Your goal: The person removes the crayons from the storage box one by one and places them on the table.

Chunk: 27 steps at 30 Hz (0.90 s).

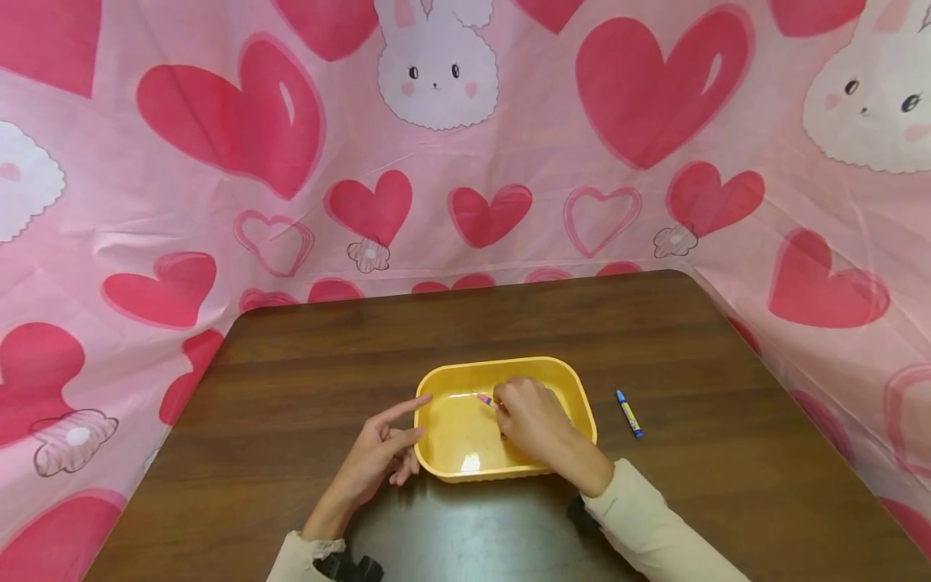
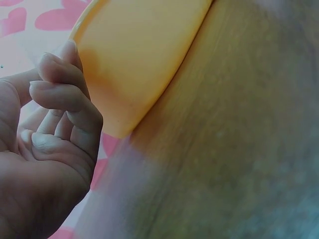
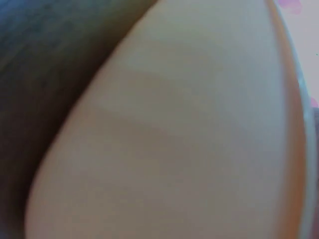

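A yellow plastic basin [image 1: 465,477] stands on the table. My left hand [image 1: 374,453] is at its left side, index finger and thumb touching the rim and the other fingers loosely bent outside. In the left wrist view, those fingertips meet the edge of the basin [image 2: 144,55]. Inside the basin, my right hand [image 1: 534,416] has curled fingers around a pink crayon [image 1: 485,399] with a purple band; its end sticks out to the left. A small dark piece shows below these fingers, too hidden to identify. The right wrist view shows only the basin's outer wall [image 3: 174,124], blurred.
A blue crayon [image 1: 629,414] with a yellow wrapper lies on the brown wooden table [image 1: 327,364], right of the basin. A pink cloth [image 1: 436,162] with hearts and rabbits hangs behind and beside the table.
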Each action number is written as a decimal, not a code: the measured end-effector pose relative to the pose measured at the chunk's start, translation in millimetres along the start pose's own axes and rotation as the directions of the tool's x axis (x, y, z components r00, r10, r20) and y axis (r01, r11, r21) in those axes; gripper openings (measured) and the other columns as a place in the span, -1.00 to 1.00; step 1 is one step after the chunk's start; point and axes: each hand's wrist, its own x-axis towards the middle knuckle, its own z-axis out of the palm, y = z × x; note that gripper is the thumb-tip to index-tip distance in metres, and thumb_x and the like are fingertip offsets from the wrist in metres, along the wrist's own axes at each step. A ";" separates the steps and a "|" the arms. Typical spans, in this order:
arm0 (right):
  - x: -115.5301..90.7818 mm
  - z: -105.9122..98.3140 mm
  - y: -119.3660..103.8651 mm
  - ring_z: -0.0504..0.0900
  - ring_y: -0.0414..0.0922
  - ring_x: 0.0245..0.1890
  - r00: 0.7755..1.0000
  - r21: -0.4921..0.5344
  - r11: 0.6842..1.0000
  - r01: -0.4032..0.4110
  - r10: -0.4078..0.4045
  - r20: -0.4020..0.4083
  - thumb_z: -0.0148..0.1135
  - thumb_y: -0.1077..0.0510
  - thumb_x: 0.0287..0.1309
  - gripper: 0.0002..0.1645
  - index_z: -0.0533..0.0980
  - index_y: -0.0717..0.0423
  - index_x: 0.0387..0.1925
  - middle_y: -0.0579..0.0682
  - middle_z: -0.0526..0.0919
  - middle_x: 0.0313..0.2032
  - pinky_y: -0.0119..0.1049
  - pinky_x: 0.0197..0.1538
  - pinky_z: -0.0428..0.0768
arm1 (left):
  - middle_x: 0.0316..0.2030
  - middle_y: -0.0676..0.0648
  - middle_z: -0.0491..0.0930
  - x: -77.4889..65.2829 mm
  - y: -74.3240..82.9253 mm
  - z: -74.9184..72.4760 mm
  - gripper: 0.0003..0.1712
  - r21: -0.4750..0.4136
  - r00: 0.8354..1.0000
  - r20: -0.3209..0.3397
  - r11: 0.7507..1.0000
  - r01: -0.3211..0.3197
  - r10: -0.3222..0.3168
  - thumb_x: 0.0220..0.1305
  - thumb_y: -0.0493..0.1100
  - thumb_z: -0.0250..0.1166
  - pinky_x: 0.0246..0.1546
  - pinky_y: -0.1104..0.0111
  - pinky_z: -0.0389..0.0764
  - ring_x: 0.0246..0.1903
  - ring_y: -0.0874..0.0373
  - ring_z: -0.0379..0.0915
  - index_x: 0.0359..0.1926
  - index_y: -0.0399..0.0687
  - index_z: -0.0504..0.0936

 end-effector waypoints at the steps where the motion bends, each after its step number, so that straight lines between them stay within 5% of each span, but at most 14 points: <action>1: 0.0 -3.0 0.0 0.32 -0.21 -0.61 1.000 -0.001 1.000 -0.006 0.006 -0.001 0.39 0.33 -0.04 -0.64 0.43 -0.03 -0.71 -0.16 0.35 -0.64 -0.31 -0.61 0.31 | -0.66 -0.01 0.63 0.3 -0.2 0.3 -0.35 -0.002 1.000 -0.005 1.000 0.007 -0.007 0.47 -0.29 0.12 -0.76 0.53 0.41 -0.80 0.30 0.38 0.47 -0.40 0.13; 10: -3.9 -27.4 7.3 0.32 -0.20 -0.55 0.998 0.039 0.998 -0.048 0.049 -0.028 0.42 0.29 0.01 -0.75 0.52 0.02 -0.62 -0.18 0.38 -0.62 -0.34 -0.49 0.33 | -0.66 -0.03 0.63 0.8 -0.1 0.7 -0.33 -0.007 1.000 -0.018 1.000 0.024 -0.024 0.47 -0.27 0.14 -0.76 0.52 0.42 -0.81 0.28 0.39 0.48 -0.36 0.13; 16: -14.1 -42.6 14.5 0.47 -0.17 -0.46 0.991 0.060 0.991 -0.116 0.120 -0.065 0.43 0.29 0.02 -0.94 0.66 0.11 -0.44 -0.10 0.60 -0.47 -0.26 -0.39 0.52 | -0.66 -0.03 0.62 -0.4 1.2 -0.2 -0.34 0.011 0.999 -0.028 0.999 0.040 -0.040 0.46 -0.26 0.15 -0.75 0.52 0.42 -0.80 0.26 0.38 0.47 -0.34 0.16; 27: -33.0 -66.3 29.8 0.54 -0.17 -0.50 0.963 0.120 0.975 -0.189 0.208 -0.172 0.46 0.30 -0.03 -0.90 0.69 0.17 -0.39 -0.06 0.60 -0.49 -0.28 -0.40 0.58 | -0.66 -0.02 0.62 -0.1 1.0 -0.5 -0.33 0.004 0.998 -0.024 0.999 0.053 -0.052 0.47 -0.25 0.15 -0.74 0.52 0.42 -0.79 0.26 0.40 0.48 -0.33 0.15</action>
